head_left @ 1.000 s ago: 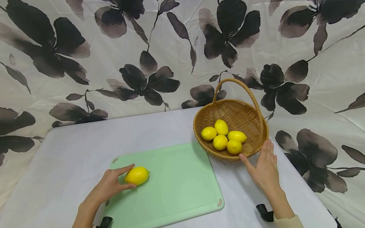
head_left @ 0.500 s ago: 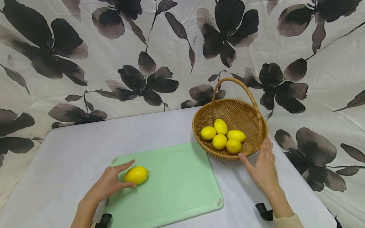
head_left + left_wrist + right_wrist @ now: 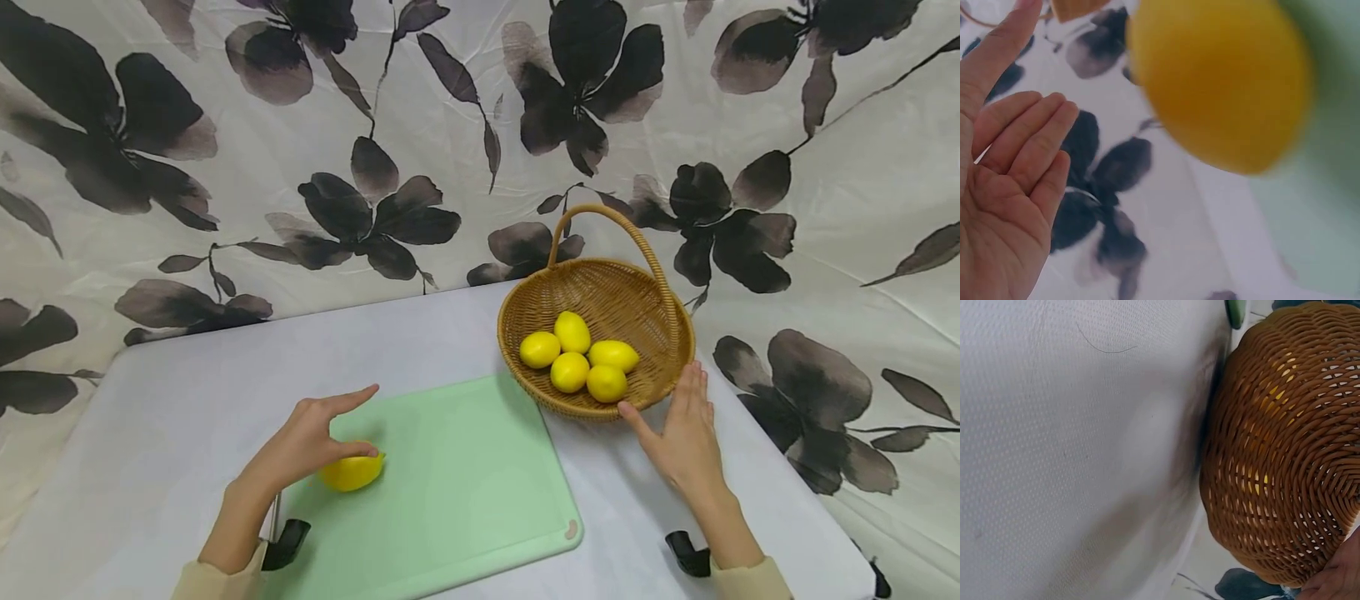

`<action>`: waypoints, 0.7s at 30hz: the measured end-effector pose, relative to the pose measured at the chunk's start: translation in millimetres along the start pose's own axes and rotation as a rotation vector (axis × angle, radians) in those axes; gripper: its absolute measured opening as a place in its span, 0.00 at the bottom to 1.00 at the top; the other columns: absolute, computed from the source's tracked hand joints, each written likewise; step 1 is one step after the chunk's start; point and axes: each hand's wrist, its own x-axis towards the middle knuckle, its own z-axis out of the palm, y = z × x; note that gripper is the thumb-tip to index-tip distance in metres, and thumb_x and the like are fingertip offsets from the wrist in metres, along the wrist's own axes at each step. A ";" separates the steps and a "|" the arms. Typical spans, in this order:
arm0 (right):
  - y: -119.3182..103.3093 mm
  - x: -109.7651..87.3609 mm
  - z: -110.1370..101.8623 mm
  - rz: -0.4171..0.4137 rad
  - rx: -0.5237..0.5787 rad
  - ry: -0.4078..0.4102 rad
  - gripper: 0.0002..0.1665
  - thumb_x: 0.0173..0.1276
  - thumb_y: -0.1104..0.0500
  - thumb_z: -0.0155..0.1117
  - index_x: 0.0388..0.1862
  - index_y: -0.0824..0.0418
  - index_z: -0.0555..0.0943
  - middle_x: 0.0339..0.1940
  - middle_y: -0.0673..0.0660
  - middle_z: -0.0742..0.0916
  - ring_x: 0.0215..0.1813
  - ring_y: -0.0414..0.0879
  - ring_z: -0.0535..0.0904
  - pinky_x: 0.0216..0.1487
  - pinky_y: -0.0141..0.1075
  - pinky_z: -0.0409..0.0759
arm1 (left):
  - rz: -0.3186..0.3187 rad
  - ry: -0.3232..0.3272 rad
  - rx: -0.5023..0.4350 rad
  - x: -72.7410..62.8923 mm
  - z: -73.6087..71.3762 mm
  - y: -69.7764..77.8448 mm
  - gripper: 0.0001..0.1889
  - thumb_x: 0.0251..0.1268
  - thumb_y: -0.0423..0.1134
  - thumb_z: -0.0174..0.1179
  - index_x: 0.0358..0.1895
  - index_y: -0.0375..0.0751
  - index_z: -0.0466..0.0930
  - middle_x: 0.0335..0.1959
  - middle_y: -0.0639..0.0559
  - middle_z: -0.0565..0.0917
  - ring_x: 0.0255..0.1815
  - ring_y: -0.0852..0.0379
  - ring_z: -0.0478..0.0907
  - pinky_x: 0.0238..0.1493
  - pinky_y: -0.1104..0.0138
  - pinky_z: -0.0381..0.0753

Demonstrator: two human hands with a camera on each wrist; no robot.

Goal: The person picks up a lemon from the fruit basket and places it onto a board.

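Left grip (image 3: 303,442) stands with thumb and index finger apart, holding nothing; the lone lemon (image 3: 351,477) lies under the thumb's near side, long axis roughly left to right.

Your left hand (image 3: 306,438) is well to the left of the basket (image 3: 630,300) and nearer you, thumb and index finger spread apart, the other fingers lightly bent. Your right hand (image 3: 683,446) rests against the basket's near right side, fingers straight, thumb splayed toward its near rim.
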 end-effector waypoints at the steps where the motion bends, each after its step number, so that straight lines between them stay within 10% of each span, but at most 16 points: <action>1: 0.6 0.3 0.2 -0.001 0.000 0.002 0.67 0.64 0.32 0.56 0.75 0.71 0.31 0.78 0.69 0.38 0.79 0.66 0.35 0.72 0.66 0.45 | 0.014 -0.004 -0.003 6.8 -1.4 3.4 0.41 0.42 0.44 0.77 0.64 0.34 0.73 0.60 0.39 0.79 0.59 0.39 0.77 0.56 0.48 0.77; 21: 5.8 4.2 -0.9 -0.010 -0.015 0.007 0.68 0.63 0.30 0.57 0.76 0.72 0.32 0.78 0.70 0.40 0.79 0.65 0.38 0.71 0.67 0.47 | 0.187 -0.034 -0.022 87.6 1.8 45.4 0.41 0.42 0.43 0.77 0.64 0.35 0.73 0.62 0.42 0.77 0.60 0.44 0.77 0.56 0.52 0.79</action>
